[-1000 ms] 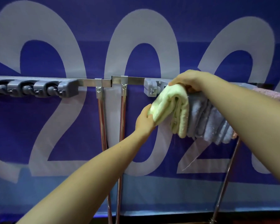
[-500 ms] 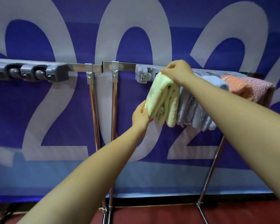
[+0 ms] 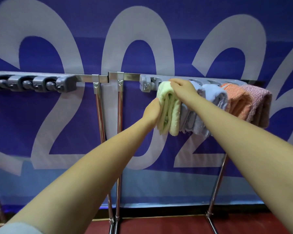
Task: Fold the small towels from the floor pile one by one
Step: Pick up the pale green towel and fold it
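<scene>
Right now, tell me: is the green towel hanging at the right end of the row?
No, the green towel hangs at the left end; the pink towel is at the right end.

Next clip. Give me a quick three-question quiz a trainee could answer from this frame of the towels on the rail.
1. True or false: the green towel hangs at the left end of the row of towels on the rail.
2. Which towel hangs at the far right end? A. orange towel B. pink towel C. blue towels
3. Fill in: the left hand presses on the green towel's left side, and the right hand rests on its ____.

Key: 1 true; 2 B; 3 top.
</scene>
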`<state>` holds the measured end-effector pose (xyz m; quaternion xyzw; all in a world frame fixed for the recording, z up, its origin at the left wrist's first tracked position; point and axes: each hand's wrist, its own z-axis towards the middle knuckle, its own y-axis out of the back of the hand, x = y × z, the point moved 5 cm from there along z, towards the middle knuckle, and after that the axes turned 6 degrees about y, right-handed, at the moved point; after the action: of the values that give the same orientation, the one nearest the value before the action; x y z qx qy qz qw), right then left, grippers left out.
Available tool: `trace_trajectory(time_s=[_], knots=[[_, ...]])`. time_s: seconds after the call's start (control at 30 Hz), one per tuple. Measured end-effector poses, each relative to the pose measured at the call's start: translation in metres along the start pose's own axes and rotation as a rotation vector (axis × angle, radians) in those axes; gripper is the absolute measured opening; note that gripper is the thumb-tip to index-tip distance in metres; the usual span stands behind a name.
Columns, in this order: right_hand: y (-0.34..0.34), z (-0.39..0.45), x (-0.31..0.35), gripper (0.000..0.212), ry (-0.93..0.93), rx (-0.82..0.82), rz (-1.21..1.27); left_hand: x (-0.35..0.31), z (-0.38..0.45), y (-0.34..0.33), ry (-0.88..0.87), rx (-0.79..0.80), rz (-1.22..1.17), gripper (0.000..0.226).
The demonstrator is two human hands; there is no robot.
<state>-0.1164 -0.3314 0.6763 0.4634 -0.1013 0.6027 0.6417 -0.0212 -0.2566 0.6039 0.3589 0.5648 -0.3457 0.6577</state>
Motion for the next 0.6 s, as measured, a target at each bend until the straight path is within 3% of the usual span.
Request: trace_trajectory(time_s=[0.23,0.47,0.6], knots=[[0.012,-0.051,0.014,0.017,0.07,-0.24,0.213,-0.003,-0.021,0.014,-0.035,-0.004,0.048,0.026],[-0.019,-0.131,0.011,0.022,-0.087,-0.129,0.308,0.032,-0.068,0.058,0.03,-0.07,-0.053,0.03],[-0.057,-0.177,0.016,0.031,-0.158,-0.069,0.317,0.056,-0.114,0.089,0.002,-0.039,0.051,0.037]])
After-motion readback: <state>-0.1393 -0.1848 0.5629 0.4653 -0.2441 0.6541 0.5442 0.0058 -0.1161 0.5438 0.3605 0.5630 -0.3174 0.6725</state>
